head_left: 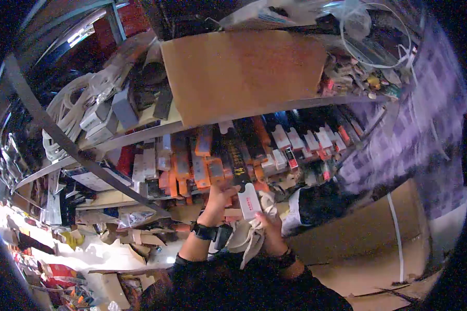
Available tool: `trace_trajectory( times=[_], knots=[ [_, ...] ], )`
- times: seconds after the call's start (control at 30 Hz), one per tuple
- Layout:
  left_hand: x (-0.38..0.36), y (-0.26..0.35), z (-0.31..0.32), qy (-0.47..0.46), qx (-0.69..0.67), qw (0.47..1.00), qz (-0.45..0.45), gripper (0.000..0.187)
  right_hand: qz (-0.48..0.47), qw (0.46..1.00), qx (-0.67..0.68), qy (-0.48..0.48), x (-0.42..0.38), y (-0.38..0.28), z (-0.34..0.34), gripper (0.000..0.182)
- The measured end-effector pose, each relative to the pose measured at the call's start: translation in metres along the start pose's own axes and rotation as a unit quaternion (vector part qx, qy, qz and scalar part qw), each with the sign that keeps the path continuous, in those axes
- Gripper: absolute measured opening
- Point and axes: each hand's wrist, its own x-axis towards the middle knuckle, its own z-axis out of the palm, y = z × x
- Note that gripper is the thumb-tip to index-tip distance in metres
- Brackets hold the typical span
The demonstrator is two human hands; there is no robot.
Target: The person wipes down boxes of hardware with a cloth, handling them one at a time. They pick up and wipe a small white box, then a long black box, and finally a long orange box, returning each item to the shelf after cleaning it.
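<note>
My right hand (pixel 273 232) grips the lower end of a narrow white box (pixel 249 203) with red print and a notch in its top edge. An off-white cloth (pixel 251 242) hangs bunched by the same hand. My left hand (pixel 217 203) has its fingers closed at the lower end of a flat black package (pixel 237 165) with yellow lettering, right at the white box's notched end. The package points up toward the shelf, where rows of orange-ended boxes (pixel 201 171) stand behind it.
A large cardboard sheet (pixel 244 75) covers the upper shelf's front. White-ended boxes (pixel 296 140) line the lower shelf at right. Coiled white cable (pixel 70 106) and grey boxes (pixel 101 122) lie upper left. A metal bar (pixel 72 145) slants across the left. Purple checked cloth (pixel 399 124) hangs at right.
</note>
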Motion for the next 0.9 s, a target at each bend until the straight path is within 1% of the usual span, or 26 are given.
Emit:
trace_trajectory(
  times=[0.03, 0.07, 0.13, 0.17, 0.2, 0.23, 0.27, 0.3, 0.33, 0.37, 0.4, 0.43, 0.47, 0.53, 0.57, 0.6, 0.63, 0.67, 0.7, 0.73, 0.77, 0.8, 0.87, 0.9],
  knots=[
    [-0.001, 0.003, -0.001, -0.009, -0.009, 1.0, 0.013, 0.016, 0.01, 0.999, 0.022, -0.022, 0.0, 0.002, 0.004, 0.04],
    [-0.002, 0.005, -0.003, -0.017, -0.019, 0.999, 0.025, 0.018, 0.013, 0.999, 0.022, -0.021, 0.002, 0.006, 0.005, 0.04],
    [0.0, -0.003, -0.013, -0.009, -0.01, 1.0, 0.02, 0.019, 0.033, 0.998, -0.046, -0.019, 0.004, 0.016, 0.007, 0.038],
    [0.0, -0.006, -0.018, -0.004, -0.001, 1.0, 0.018, 0.02, 0.039, 0.998, -0.047, -0.018, 0.0, 0.019, 0.01, 0.038],
    [-0.007, -0.003, -0.02, 0.0, -0.002, 1.0, 0.014, 0.02, 0.075, 0.997, -0.018, -0.024, -0.005, 0.015, 0.021, 0.037],
    [-0.017, 0.006, -0.02, 0.026, -0.033, 0.999, -0.034, 0.023, 0.111, 0.993, 0.011, -0.029, -0.008, 0.013, 0.028, 0.037],
    [-0.027, 0.014, -0.021, 0.053, -0.064, 0.993, -0.083, 0.026, 0.116, 0.993, 0.009, -0.029, -0.007, 0.016, 0.03, 0.037],
    [-0.035, 0.021, -0.027, 0.038, -0.036, 0.987, -0.151, 0.031, 0.127, 0.99, -0.015, -0.06, -0.005, 0.019, 0.03, 0.038],
    [-0.037, 0.008, -0.04, 0.043, -0.038, 0.986, -0.154, 0.031, 0.138, 0.986, -0.038, -0.091, -0.003, 0.024, 0.03, 0.038],
    [-0.036, -0.016, -0.057, -0.016, -0.005, 0.992, -0.125, 0.032, 0.151, 0.982, -0.041, -0.103, -0.001, 0.032, 0.026, 0.042],
    [-0.04, -0.021, -0.063, -0.075, 0.027, 0.992, -0.096, 0.034, 0.158, 0.981, -0.043, -0.104, 0.002, 0.037, 0.023, 0.042],
    [-0.047, -0.023, -0.066, -0.083, -0.022, 0.994, -0.069, 0.037, 0.125, 0.98, -0.092, -0.125, 0.006, 0.041, 0.019, 0.043],
    [-0.051, -0.026, -0.069, -0.077, -0.025, 0.994, -0.07, 0.037, 0.089, 0.975, -0.141, -0.146, 0.01, 0.041, 0.017, 0.043],
    [-0.057, -0.031, -0.075, -0.096, -0.059, 0.993, -0.034, 0.037, 0.107, 0.975, -0.136, -0.141, 0.01, 0.019, 0.02, 0.044],
    [-0.059, -0.032, -0.076, -0.092, -0.062, 0.993, -0.035, 0.037, -0.016, 0.973, -0.189, -0.13, 0.012, 0.013, 0.017, 0.044],
    [-0.06, -0.033, -0.076, -0.097, -0.1, 0.989, -0.046, 0.035, -0.14, 0.953, -0.24, -0.12, 0.013, 0.005, 0.018, 0.043],
    [-0.06, -0.033, -0.074, -0.102, -0.138, 0.984, -0.056, 0.034, -0.21, 0.919, -0.313, -0.116, 0.014, -0.006, 0.023, 0.048],
    [-0.06, -0.031, -0.073, -0.1, -0.146, 0.983, -0.051, 0.034, -0.21, 0.916, -0.32, -0.121, 0.022, -0.011, 0.025, 0.048],
    [-0.06, -0.026, -0.073, -0.117, -0.156, 0.979, -0.057, 0.033, -0.319, 0.806, -0.451, -0.214, 0.03, -0.016, 0.027, 0.047],
    [-0.061, -0.025, -0.074, -0.134, -0.167, 0.975, -0.063, 0.032, -0.412, 0.656, -0.559, -0.298, 0.037, -0.02, 0.029, 0.046],
    [-0.061, -0.03, -0.078, -0.146, -0.159, 0.976, -0.035, 0.032, -0.392, 0.651, -0.552, -0.342, 0.038, -0.017, 0.041, 0.046],
    [-0.062, -0.03, -0.077, -0.145, -0.163, 0.975, -0.034, 0.032, -0.39, 0.649, -0.555, -0.344, 0.044, -0.013, 0.048, 0.046],
    [-0.066, -0.026, -0.076, -0.084, -0.156, 0.984, -0.027, 0.032, -0.421, 0.542, -0.606, -0.403, 0.06, -0.007, 0.062, 0.038],
    [-0.063, -0.034, -0.08, -0.076, -0.146, 0.985, -0.044, 0.032, -0.397, 0.544, -0.625, -0.394, 0.062, -0.013, 0.074, 0.036]
  ],
)
